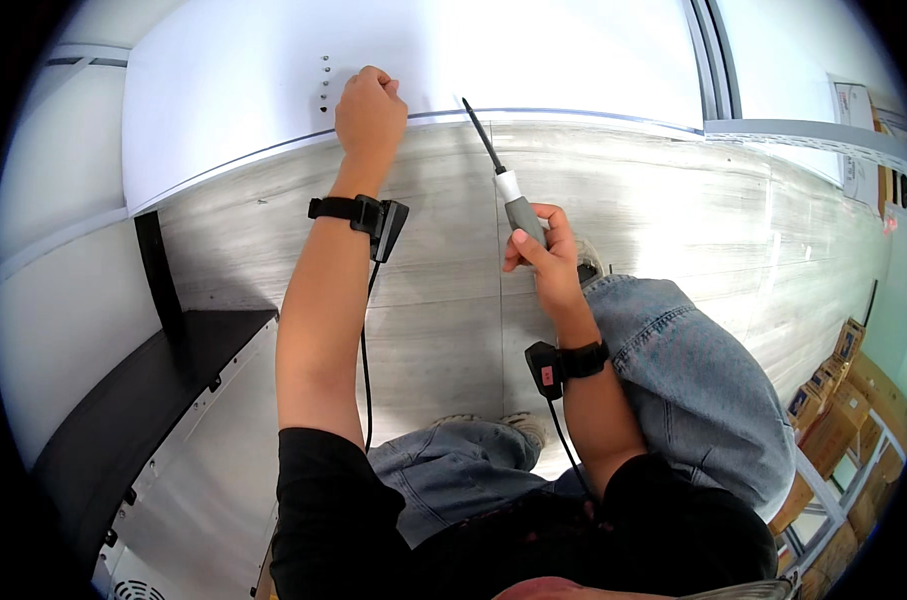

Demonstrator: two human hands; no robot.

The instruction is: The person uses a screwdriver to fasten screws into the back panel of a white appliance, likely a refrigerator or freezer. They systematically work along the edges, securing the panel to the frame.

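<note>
My left hand [371,112] is over the near edge of a white tabletop [553,60], its fingers curled together. What they hold, if anything, is hidden. Just left of it, several small screws [325,83] stand in a line running away from me, the nearest one darker than the others. In my right hand [548,250] is a screwdriver [521,212] with a grey and white handle, gripped between thumb and fingers. Its long dark shaft points away from me and slightly left, the tip reaching the table's near edge.
At lower left stands a metal cabinet or casing [198,480] with a black top panel [163,370]. Grey metal framing [813,135] runs along the right. Cardboard boxes [833,420] are stacked at far right. Cables hang from the black bands on both my wrists.
</note>
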